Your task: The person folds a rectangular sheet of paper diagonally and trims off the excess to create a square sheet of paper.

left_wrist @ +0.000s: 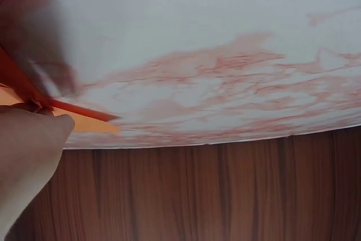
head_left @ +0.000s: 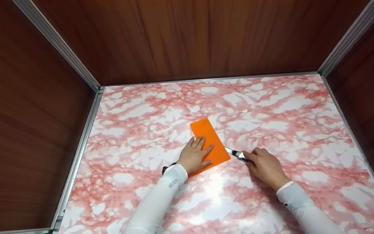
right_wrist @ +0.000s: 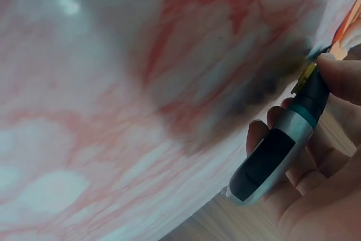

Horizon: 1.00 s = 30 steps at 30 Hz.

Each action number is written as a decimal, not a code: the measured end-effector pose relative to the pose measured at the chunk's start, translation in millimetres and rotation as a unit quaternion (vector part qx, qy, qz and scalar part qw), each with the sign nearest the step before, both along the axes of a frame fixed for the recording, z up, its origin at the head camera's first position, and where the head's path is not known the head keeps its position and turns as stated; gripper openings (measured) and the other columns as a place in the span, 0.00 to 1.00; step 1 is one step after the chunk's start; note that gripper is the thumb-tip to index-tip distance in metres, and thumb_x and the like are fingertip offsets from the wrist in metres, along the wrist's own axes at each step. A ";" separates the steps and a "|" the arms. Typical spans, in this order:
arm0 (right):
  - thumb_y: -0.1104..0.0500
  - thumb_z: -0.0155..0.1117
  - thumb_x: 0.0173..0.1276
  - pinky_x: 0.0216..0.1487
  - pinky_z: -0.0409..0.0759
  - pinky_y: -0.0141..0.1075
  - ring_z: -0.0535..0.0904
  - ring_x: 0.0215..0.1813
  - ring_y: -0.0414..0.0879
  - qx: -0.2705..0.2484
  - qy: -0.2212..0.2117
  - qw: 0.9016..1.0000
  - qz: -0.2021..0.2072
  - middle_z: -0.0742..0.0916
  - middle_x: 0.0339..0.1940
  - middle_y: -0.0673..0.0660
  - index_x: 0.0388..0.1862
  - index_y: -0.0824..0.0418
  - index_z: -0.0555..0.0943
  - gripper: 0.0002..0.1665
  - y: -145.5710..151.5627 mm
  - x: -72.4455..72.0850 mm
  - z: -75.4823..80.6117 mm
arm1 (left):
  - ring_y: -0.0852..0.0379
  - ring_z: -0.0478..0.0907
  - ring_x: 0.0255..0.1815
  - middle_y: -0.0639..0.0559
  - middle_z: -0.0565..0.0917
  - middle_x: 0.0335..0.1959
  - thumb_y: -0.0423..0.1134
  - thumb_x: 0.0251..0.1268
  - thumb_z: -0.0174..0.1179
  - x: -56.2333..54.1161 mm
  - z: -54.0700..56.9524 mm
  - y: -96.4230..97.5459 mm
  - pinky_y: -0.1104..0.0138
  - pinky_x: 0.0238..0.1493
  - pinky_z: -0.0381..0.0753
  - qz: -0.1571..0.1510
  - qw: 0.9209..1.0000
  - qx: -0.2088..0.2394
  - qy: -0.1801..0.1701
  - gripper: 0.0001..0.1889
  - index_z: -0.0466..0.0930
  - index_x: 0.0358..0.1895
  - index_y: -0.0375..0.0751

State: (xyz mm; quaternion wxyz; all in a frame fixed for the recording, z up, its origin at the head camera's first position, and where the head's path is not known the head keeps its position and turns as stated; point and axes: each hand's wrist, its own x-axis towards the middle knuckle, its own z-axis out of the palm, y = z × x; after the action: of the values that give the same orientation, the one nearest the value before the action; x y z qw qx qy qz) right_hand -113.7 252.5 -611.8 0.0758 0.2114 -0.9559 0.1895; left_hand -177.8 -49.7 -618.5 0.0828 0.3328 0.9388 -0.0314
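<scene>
A folded sheet of orange paper (head_left: pixel 218 150) lies slanted on the table in the head view. Spread over its left part, my left hand (head_left: pixel 194 156) presses it down with fairly straight fingers. In the left wrist view the paper's layers (left_wrist: pixel 93 118) stand slightly apart at the fold or edge beside the hand. My right hand (head_left: pixel 266 167) grips a utility knife (head_left: pixel 239 154), its blade pointing left with the tip at the paper's right edge. The right wrist view shows the knife's grey and black handle (right_wrist: pixel 271 159) along the curled fingers, thumb near the blade end.
The table (head_left: pixel 135 136) has a pink and white marbled top. Dark brown wood panels (head_left: pixel 180 39) wall it in at the back and both sides, joined by metal rails (head_left: pixel 60 45). A dark band (head_left: pixel 169 167) circles the left wrist.
</scene>
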 end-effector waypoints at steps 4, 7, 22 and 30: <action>0.60 0.73 0.59 0.32 0.73 0.41 0.73 0.35 0.48 0.003 0.006 1.000 -0.008 0.79 0.35 0.51 0.58 0.59 0.82 0.26 0.9 -0.3 -0.7 | 0.48 0.40 0.78 0.44 0.46 0.78 0.72 0.67 0.37 -0.1 1.1 0.6 0.51 0.74 0.36 0.007 1.000 -0.010 -0.004 0.43 0.45 0.79 0.53; 0.60 0.74 0.57 0.34 0.75 0.44 0.74 0.38 0.49 0.001 0.009 1.000 -0.014 0.80 0.37 0.52 0.56 0.62 0.81 0.26 2.1 -0.2 -2.3 | 0.48 0.40 0.78 0.45 0.46 0.79 0.72 0.67 0.37 -0.3 1.9 0.9 0.52 0.74 0.38 0.006 1.000 -0.009 -0.010 0.44 0.45 0.79 0.48; 0.58 0.71 0.60 0.36 0.75 0.43 0.74 0.38 0.48 -0.005 -0.014 1.000 -0.017 0.80 0.37 0.50 0.52 0.57 0.82 0.20 0.4 1.4 -4.1 | 0.48 0.40 0.78 0.45 0.47 0.78 0.69 0.69 0.39 -1.9 4.3 -1.8 0.53 0.74 0.39 -0.027 0.999 0.017 -0.023 0.43 0.47 0.78 0.47; 0.56 0.71 0.62 0.33 0.72 0.40 0.72 0.35 0.47 0.010 -0.017 1.000 -0.001 0.77 0.33 0.49 0.53 0.56 0.82 0.20 -6.6 -0.4 -2.5 | 0.49 0.42 0.78 0.46 0.49 0.78 0.65 0.73 0.40 -2.3 5.1 -0.3 0.54 0.74 0.41 -0.041 0.998 0.030 -0.022 0.38 0.51 0.78 0.46</action>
State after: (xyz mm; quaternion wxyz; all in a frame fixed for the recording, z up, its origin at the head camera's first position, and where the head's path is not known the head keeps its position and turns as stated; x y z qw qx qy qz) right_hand -114.0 245.9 -614.3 0.0575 0.2079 -0.9592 0.1830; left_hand -180.2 -50.0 -613.3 0.0917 0.3738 0.9230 0.0006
